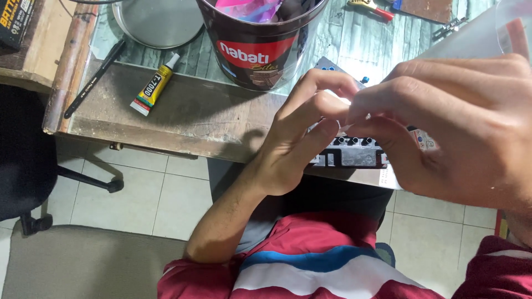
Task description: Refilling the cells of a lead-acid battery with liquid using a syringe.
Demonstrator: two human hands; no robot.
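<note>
My left hand (302,130) and my right hand (460,122) meet fingertip to fingertip just above the table's front edge. Between the pinched fingers is a small pale edge of a clear plastic film (482,36), which runs up behind my right hand to the top right corner. Directly below the fingers lies a black electronic device (354,154) with a row of round sockets along its near side; my hands hide most of it. What the film is attached to cannot be seen.
A dark round tin (257,47) with a red label holds pink and blue items behind the hands. A yellow-and-black glue tube (152,86), a black pen (94,77) and a round metal lid (158,22) lie left. A black chair (25,155) stands on the tiled floor.
</note>
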